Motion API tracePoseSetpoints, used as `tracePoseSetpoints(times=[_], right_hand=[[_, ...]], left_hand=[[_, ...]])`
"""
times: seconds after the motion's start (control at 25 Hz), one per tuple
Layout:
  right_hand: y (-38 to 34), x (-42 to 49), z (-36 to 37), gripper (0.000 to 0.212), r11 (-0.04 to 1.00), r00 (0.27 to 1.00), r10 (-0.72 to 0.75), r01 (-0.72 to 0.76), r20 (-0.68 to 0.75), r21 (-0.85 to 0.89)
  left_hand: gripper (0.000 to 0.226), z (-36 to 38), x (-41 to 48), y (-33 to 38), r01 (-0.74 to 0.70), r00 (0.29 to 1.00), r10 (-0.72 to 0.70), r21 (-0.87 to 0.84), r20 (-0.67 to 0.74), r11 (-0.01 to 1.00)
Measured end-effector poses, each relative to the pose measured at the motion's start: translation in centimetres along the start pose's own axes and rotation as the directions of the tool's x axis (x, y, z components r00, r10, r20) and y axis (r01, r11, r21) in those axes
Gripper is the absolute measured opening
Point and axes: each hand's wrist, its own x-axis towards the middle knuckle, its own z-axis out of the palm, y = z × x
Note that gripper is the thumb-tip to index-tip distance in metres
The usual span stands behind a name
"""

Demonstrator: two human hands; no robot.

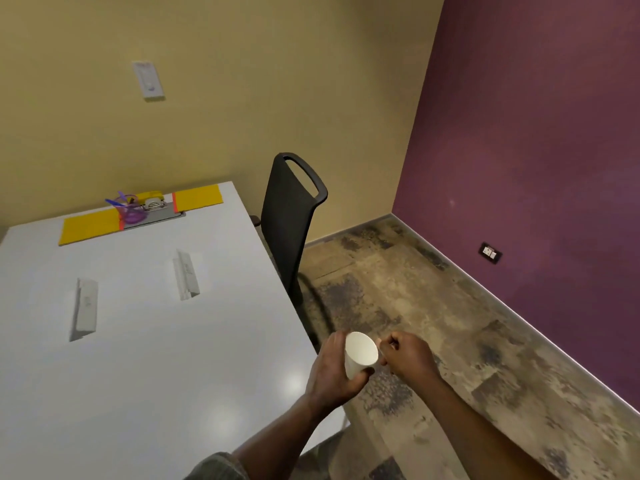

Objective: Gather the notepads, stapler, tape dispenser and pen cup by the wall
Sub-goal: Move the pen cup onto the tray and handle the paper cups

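Both forearms come in from 6 o'clock, off the counter's (145,358) right edge and over the floor. Left hand (332,370) wraps a white paper cup (360,355) from the side, thumb under its base, the open mouth tipped toward 2 o'clock. Right hand (407,356) is curled into a loose fist just beside the rim, fingers (391,344) pinched closed; whether they hold anything I cannot tell. No pens show inside the cup.

By my reading this is the pen-cup step: the cup is in hand and well apart from the others. At 11 o'clock, along the far edge by the beige wall (242,81), lie two yellow notepads (90,228), with a yellow stapler (150,196) and a purple tape dispenser (130,211) between them on a grey inset plate. Next, the cup likely needs carrying up to that cluster, turned upright, and set down beside it without knocking the dispenser.

Glossy white, the counter carries two flat white flaps (85,306) at mid-length. A black chair (292,220) is tucked in at 12 o'clock. Mottled brown flooring runs to a purple wall (536,150) at 2 o'clock, which bears a low socket (490,252); the beige one has a switch (149,79).
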Motion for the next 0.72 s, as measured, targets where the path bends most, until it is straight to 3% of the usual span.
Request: tracePoseSetpoints(times=[0.44, 0.72], right_hand=[[0.1, 11.3, -4.7, 0.018, 0.993, 0.985, -0.116, 0.119, 0.127, -0.017], [-4.8, 23.7, -4.4, 0.023, 0.96, 0.942, -0.233, 0.262, 0.244, -0.096]], left_hand=[[0.077, 4.7, 9.5, 0.6, 0.058, 0.987, -0.059, -0.014, -0.152, 0.998], [0.074, 5.0, 18.5, -2.4, 0.164, 0.934, -0.173, -0.055, -0.311, 0.985]])
